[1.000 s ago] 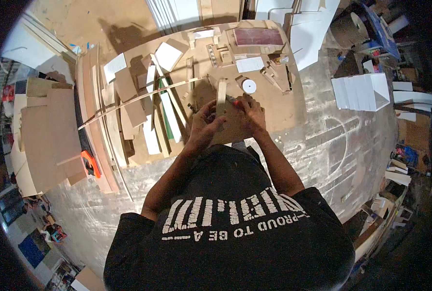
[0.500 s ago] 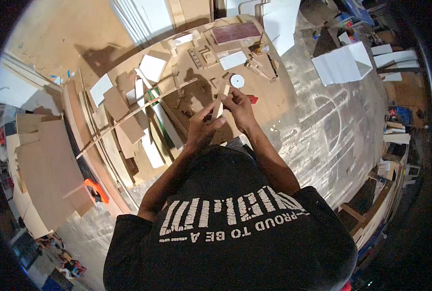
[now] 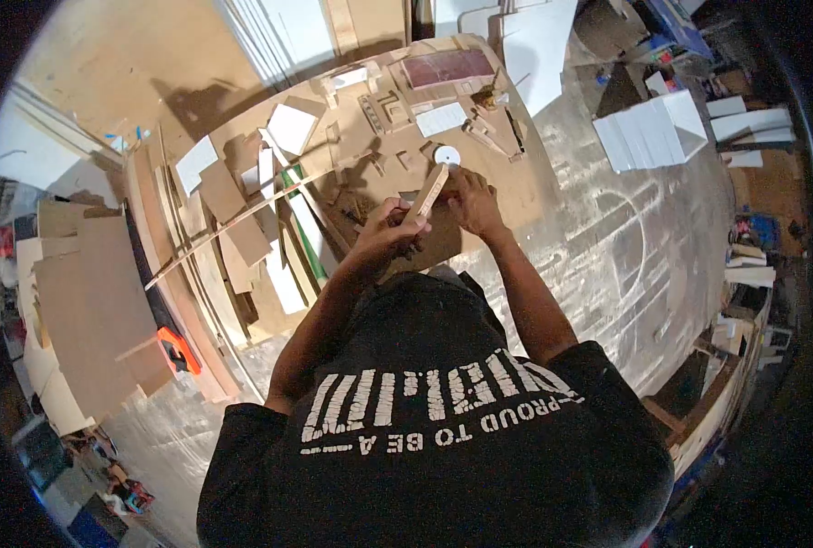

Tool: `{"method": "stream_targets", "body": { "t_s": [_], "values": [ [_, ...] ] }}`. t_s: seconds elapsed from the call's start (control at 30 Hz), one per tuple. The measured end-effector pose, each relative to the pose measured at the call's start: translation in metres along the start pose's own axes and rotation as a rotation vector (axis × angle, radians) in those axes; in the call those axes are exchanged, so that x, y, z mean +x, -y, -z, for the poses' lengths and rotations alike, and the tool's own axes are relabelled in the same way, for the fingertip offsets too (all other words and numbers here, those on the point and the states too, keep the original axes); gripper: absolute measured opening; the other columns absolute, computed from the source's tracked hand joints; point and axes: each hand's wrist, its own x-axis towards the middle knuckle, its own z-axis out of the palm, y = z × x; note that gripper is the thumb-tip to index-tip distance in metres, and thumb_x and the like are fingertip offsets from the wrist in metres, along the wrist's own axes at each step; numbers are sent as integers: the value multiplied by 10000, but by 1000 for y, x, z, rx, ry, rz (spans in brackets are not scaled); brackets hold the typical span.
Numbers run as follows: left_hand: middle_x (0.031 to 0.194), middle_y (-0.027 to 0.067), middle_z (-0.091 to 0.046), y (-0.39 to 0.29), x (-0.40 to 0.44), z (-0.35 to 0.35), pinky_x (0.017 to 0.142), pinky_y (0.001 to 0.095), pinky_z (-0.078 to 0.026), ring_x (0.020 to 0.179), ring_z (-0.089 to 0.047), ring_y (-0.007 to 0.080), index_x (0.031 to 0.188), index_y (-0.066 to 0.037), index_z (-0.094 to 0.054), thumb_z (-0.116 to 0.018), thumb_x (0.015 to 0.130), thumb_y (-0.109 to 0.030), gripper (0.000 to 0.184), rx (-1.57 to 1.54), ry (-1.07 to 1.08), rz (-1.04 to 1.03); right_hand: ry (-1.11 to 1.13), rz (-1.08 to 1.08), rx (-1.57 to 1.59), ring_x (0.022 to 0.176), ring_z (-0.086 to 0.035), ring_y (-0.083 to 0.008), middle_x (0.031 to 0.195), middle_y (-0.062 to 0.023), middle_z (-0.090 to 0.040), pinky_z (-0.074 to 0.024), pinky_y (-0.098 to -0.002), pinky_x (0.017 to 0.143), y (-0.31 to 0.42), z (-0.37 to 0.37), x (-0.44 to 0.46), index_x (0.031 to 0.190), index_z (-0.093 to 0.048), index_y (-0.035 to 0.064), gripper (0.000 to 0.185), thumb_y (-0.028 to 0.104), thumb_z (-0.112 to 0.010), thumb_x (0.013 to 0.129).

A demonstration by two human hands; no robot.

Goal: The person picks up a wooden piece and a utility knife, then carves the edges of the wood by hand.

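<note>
My left hand (image 3: 391, 228) is closed round the lower end of a short pale wooden piece (image 3: 432, 192), which points up and to the right. Beside its upper end is my right hand (image 3: 475, 203), fingers curled over the worktable (image 3: 525, 196); what they hold, if anything, is hidden. A white round disc (image 3: 446, 157) lies just beyond the wooden piece. Small wood scraps (image 3: 377, 164) are scattered left of the disc.
Long strips and boards (image 3: 233, 233) cover the table's left part, a thin strip lying across them. A dark red panel (image 3: 447, 68) is at the back. An orange-handled tool (image 3: 178, 351) sits at the left edge. White boxes (image 3: 653, 131) stand right.
Since half a second ago, my right hand has left the wooden piece's side and moved right, over where the red object lay. The piece now tilts further right in my left hand.
</note>
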Motion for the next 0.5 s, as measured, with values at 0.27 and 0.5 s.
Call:
{"method": "stream_targets", "body": {
  "t_s": [0.27, 0.5],
  "values": [
    [865, 32, -622, -18, 6, -53, 597, 260, -458, 694, -576, 104, 1310, -27, -510, -691, 924, -199, 460, 48, -139, -43, 32, 80, 241, 1063, -607, -385, 1226, -207, -587, -496, -504, 869, -61, -70, -3, 1395, -416, 76, 556, 357, -566, 940],
    [820, -8, -537, -15, 52, -94, 546, 237, -410, 649, -487, 70, 1541, -109, -295, -685, 940, -161, 719, 76, 30, -132, -132, -444, 804, 832, -662, -394, 892, -178, -680, -516, -436, 744, -62, 79, -82, 1130, -600, 52, 432, 455, -535, 988]
  ]
}}
